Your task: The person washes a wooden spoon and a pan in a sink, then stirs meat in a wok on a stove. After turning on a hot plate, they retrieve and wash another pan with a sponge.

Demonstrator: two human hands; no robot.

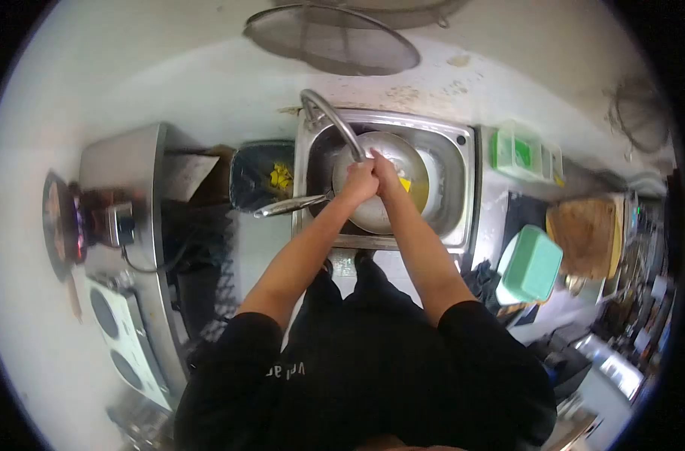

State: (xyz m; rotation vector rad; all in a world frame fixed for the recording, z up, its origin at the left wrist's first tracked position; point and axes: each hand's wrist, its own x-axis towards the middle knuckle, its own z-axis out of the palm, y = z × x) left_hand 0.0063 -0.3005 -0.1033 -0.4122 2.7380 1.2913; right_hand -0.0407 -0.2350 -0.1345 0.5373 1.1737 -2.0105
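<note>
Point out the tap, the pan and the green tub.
Tap (343, 126): head view, on its curved spout.
Pan (371, 213): head view, on its bare inside, between the forearms.
Green tub (533, 263): head view, on its broad middle.

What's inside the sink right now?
A round metal pan showing a small yellow patch; the left hand and right hand are over it. Anything beneath the pan is covered.

Round metal pan (371, 215), open side up in the steel sink (449, 184), handle (291, 205) across the left rim (300, 161)
</note>
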